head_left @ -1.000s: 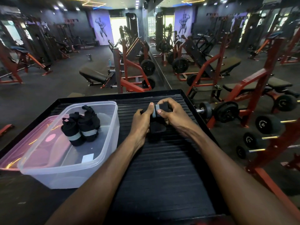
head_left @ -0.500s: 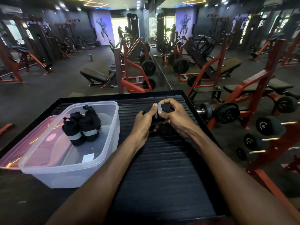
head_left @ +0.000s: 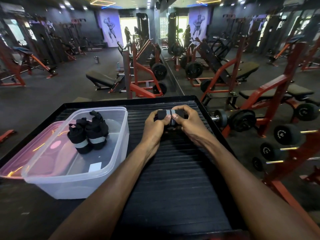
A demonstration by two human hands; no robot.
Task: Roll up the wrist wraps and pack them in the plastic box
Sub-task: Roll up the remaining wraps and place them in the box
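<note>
Both hands meet at about twelve o'clock on the black ribbed worktop (head_left: 173,179), toward its far edge. Between them lies a black wrist wrap (head_left: 170,113) with grey bands around its middle, rolled into a short cylinder and held sideways just above the surface. The left hand (head_left: 154,126) grips the roll's left end, its fingers (head_left: 152,113) curled over the top and the thumb pressed against the near side. The right hand (head_left: 187,122) grips the right end in the same manner, fingers (head_left: 183,108) wrapped over the far side and thumb set on the grey band, so the fingers of both hands are clamped on the roll. The two thumbs sit just beside each other at the roll's middle.

At about ten o'clock from the hands stands the clear plastic box (head_left: 119,141), open at the top. Inside it, toward the far half, two rolled wrist wraps (head_left: 90,134) stand upright, touching each other, grey bands low and loose black ends sticking up. A white label (head_left: 94,166) lies on the box's floor nearer the person. A pink-tinted lid (head_left: 26,156) lies at nine o'clock, tucked partly behind the box's left side.
</note>
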